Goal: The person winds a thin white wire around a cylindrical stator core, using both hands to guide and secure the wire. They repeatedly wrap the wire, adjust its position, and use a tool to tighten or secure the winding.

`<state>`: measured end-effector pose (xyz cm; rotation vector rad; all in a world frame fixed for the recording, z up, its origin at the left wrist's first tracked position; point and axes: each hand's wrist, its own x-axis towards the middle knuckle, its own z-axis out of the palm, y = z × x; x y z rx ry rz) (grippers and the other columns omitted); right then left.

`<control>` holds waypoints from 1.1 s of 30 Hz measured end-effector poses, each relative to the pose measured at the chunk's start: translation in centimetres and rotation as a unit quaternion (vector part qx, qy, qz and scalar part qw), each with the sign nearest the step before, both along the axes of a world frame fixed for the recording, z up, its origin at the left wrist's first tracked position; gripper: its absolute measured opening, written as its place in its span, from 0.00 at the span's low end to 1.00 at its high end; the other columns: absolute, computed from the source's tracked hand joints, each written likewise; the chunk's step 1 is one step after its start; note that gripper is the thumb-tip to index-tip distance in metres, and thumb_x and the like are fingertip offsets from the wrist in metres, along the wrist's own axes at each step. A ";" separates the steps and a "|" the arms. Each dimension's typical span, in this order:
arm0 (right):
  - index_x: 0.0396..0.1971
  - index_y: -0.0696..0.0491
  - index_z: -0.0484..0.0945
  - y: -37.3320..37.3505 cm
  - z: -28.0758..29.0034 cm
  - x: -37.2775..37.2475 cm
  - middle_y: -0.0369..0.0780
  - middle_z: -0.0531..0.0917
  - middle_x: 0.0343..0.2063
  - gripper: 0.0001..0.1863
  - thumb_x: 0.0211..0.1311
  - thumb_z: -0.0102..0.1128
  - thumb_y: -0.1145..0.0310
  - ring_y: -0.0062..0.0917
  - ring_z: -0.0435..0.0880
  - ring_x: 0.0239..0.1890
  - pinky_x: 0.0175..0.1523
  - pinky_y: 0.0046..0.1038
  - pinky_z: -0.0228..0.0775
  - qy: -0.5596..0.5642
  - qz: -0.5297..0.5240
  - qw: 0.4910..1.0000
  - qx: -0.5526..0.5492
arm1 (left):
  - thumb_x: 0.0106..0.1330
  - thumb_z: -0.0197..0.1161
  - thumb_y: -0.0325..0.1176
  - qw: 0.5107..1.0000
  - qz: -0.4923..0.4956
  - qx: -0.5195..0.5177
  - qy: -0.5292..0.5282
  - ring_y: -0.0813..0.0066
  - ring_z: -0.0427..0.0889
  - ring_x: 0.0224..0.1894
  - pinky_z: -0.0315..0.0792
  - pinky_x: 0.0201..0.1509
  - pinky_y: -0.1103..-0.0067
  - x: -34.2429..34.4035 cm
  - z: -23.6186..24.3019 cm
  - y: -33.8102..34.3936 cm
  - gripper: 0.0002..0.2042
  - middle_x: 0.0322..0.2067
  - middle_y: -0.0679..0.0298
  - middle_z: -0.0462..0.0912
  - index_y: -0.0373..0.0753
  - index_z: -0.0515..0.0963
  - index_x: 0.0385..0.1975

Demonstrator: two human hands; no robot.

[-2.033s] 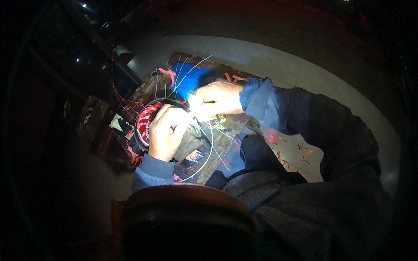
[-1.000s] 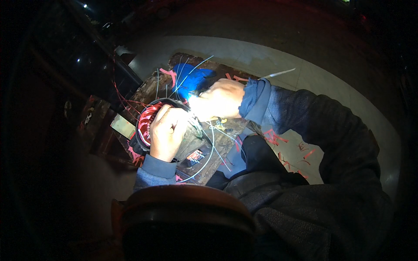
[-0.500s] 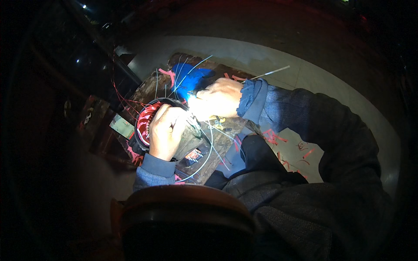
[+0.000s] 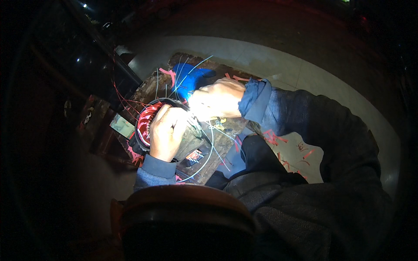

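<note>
A motor stator point(image 4: 187, 141) with red wire windings point(image 4: 147, 119) lies on its side on the bench, its open end toward the left. My left hand point(image 4: 167, 130) is curled over its rim, the fingertips bent in at the windings and partly hidden. Just right of it, my right hand point(image 4: 220, 100) is closed above the stator's far edge. Strong glare washes out its fingers, so what they hold cannot be made out. Thin pale tubing point(image 4: 212, 148) curves down from between the hands. Beyond my right hand lies a blue cloth or glove point(image 4: 186, 76).
The worn wooden bench point(image 4: 141, 93) carries pink strips point(image 4: 167, 72), a flat device with a pale screen point(image 4: 123, 126), a dark packet point(image 4: 194, 156) and a yellow-and-black item point(image 4: 220, 126). Loose red wires point(image 4: 119, 95) rise at left. Pink scraps point(image 4: 272, 137) litter the floor.
My right hand has shifted slightly left. The pale thin rod that stuck out beyond my right cuff no longer shows. My left hand and the stator stay where they were.
</note>
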<state>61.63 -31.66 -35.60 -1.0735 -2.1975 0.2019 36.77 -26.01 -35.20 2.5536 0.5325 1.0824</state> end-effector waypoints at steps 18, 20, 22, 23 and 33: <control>0.37 0.56 0.82 1.1 -0.7 -0.4 0.44 0.83 0.25 0.11 0.68 0.64 0.63 0.31 0.84 0.22 0.28 0.30 0.75 0.031 0.072 0.996 0.051 | 0.65 0.66 0.23 1.000 -0.001 0.004 -0.003 0.62 0.82 0.35 0.76 0.41 0.71 0.1 0.2 0.0 0.02 0.32 0.57 0.81 0.34 0.80 0.35; 0.35 0.54 0.78 0.4 -0.5 -0.5 0.45 0.81 0.25 0.11 0.65 0.67 0.62 0.38 0.84 0.26 0.32 0.35 0.76 -0.046 -0.006 0.994 0.104 | 0.64 0.65 0.23 1.000 0.013 -0.004 -0.004 0.56 0.83 0.35 0.76 0.41 0.68 0.0 0.2 -0.1 0.03 0.33 0.56 0.81 0.35 0.80 0.36; 0.35 0.54 0.77 0.1 -0.4 -0.2 0.44 0.82 0.25 0.11 0.66 0.66 0.63 0.38 0.84 0.25 0.31 0.37 0.75 -0.058 0.002 0.984 0.167 | 0.64 0.65 0.23 1.000 0.006 -0.004 -0.005 0.57 0.82 0.35 0.76 0.40 0.68 0.0 0.3 0.0 0.03 0.33 0.56 0.80 0.35 0.79 0.36; 0.32 0.54 0.76 0.3 -0.3 -0.1 0.45 0.82 0.26 0.10 0.67 0.64 0.64 0.39 0.83 0.24 0.30 0.37 0.74 -0.049 0.027 0.987 0.148 | 0.64 0.65 0.23 1.000 0.004 -0.004 -0.005 0.57 0.82 0.35 0.76 0.40 0.68 -0.1 0.3 0.0 0.03 0.33 0.56 0.80 0.36 0.79 0.36; 0.35 0.56 0.82 2.1 0.1 -0.4 0.37 0.84 0.25 0.10 0.71 0.63 0.64 0.24 0.86 0.28 0.31 0.26 0.76 0.148 0.070 0.885 -0.435 | 0.64 0.66 0.23 1.000 -0.017 -0.007 -0.004 0.57 0.82 0.35 0.76 0.41 0.69 -0.1 0.1 0.3 0.04 0.33 0.56 0.81 0.35 0.80 0.35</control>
